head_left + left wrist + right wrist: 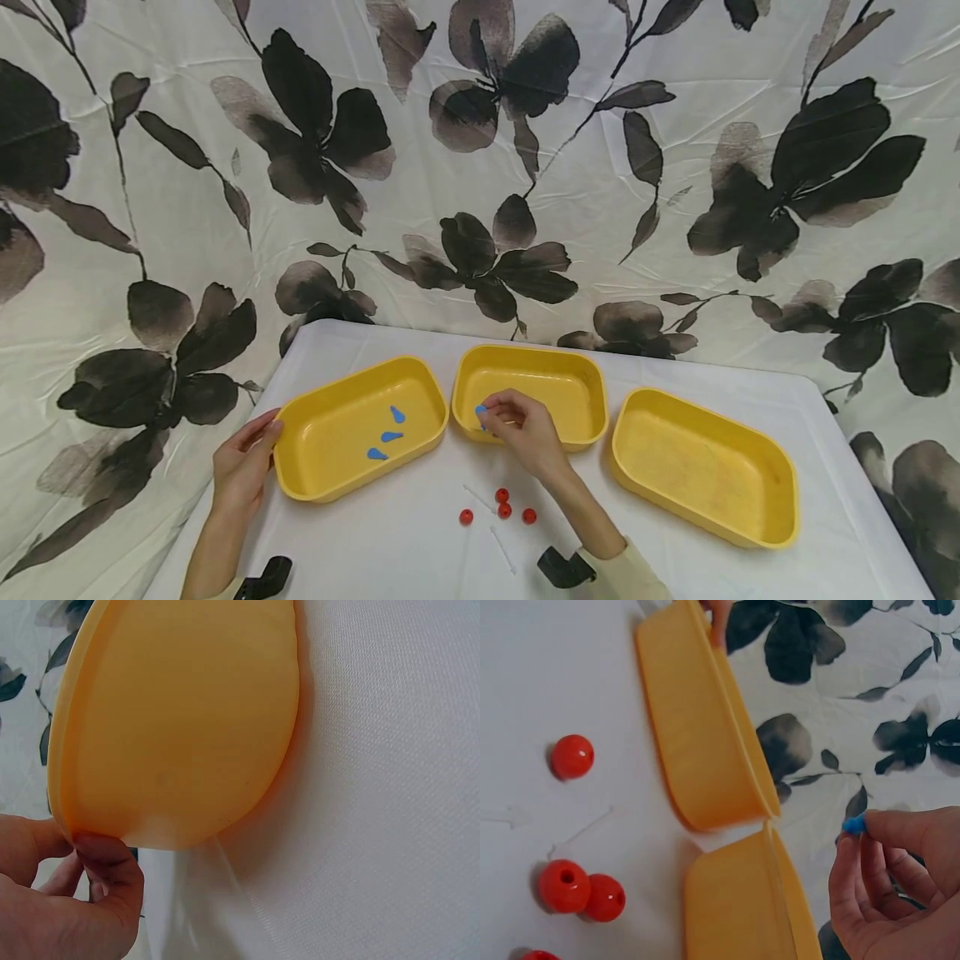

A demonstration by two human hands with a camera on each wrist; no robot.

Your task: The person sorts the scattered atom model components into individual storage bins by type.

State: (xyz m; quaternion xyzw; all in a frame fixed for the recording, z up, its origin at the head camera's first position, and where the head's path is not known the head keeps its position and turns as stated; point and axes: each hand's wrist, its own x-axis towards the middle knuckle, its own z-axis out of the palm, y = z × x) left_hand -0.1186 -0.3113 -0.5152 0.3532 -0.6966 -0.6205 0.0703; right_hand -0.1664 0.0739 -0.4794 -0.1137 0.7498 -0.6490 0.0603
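My left hand grips the outer rim of the left yellow tray, thumb and fingers pinching its edge in the left wrist view. Three blue teardrop-shaped pieces lie inside that tray. Over the front part of the middle yellow tray, my right hand pinches another small blue piece between thumb and fingertips. Much of this piece is covered by the fingers. In front of the middle tray, several red beads with holes lie on the white cloth.
A third yellow tray stands angled at the right. Two thin clear sticks lie among the beads on the white-covered table. Behind the table hangs a floral cloth.
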